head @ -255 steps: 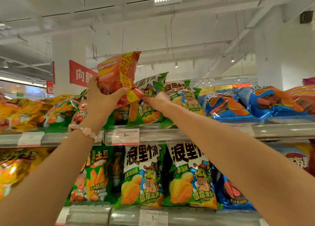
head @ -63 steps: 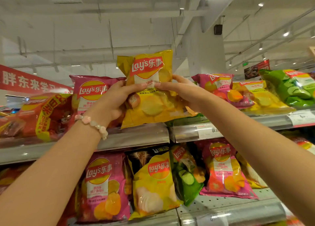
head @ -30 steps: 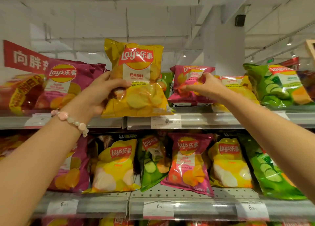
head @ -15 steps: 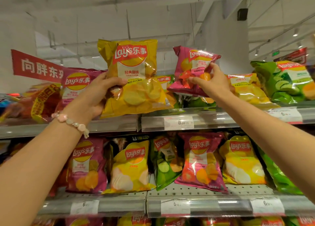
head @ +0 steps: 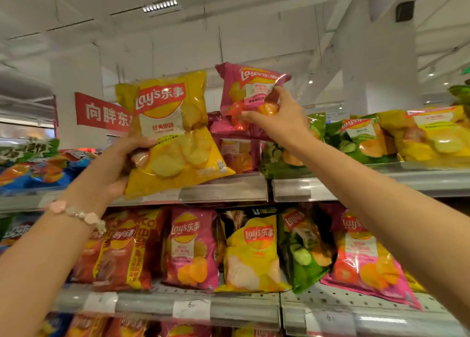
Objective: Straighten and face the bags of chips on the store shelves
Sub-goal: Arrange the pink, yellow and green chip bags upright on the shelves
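Yellow Lay's bag (head: 170, 133), upright, gripped by left hand (head: 124, 163); right hand (head: 277, 117) pinches pink bag (head: 250, 89).

A shop, seemingly a supermarket: tiered metal shelves (head: 223, 187) packed with branded chip bags (head: 193, 247), price labels (head: 191, 308) clipped along the shelf edges, a red hanging banner (head: 101, 112) at ten o'clock, and an industrial ceiling at twelve.

You've got a bright, evenly lit shot here, mostly from the ceiling light strip (head: 160, 5) and small spotlights on the right. The glossy chip bags (head: 361, 255) throw white glare, and so do the shelf price rails (head: 223, 193). Wide-angle lens bends the edges hard, and the lower corners and your forearms look soft and smeared.
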Demonstrator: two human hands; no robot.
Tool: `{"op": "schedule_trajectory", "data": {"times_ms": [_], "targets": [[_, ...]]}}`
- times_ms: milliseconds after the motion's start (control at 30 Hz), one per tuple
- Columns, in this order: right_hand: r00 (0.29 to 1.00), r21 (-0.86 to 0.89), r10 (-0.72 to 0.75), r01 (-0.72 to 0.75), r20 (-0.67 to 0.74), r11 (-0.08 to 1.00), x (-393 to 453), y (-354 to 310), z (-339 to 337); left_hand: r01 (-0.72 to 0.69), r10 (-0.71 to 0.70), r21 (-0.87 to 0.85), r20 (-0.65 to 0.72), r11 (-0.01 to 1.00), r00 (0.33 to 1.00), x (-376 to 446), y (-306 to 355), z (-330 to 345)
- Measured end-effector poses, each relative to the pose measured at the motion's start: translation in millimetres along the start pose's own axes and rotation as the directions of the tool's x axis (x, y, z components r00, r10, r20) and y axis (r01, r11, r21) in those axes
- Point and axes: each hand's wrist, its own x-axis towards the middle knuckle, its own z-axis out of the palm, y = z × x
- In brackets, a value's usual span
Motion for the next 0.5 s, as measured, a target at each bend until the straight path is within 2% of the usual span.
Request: {"op": "schedule_trajectory", "data": {"times_ms": [233,500], "targets": [[0.989,-0.343,0.065,-0.015,0.135,0.939,-9.3,-8.4,55.0,-0.008,0.008,0.05,0.002,0.999,1.0,-10.0,3.7,-34.2],[0.987,-0.451,0.127,-0.07,0.096,0.89,-19.0,5.9,64.1,0.042,-0.042,0.043,0.001,0.998,0.999,-9.5,-5.8,-53.9]]}}
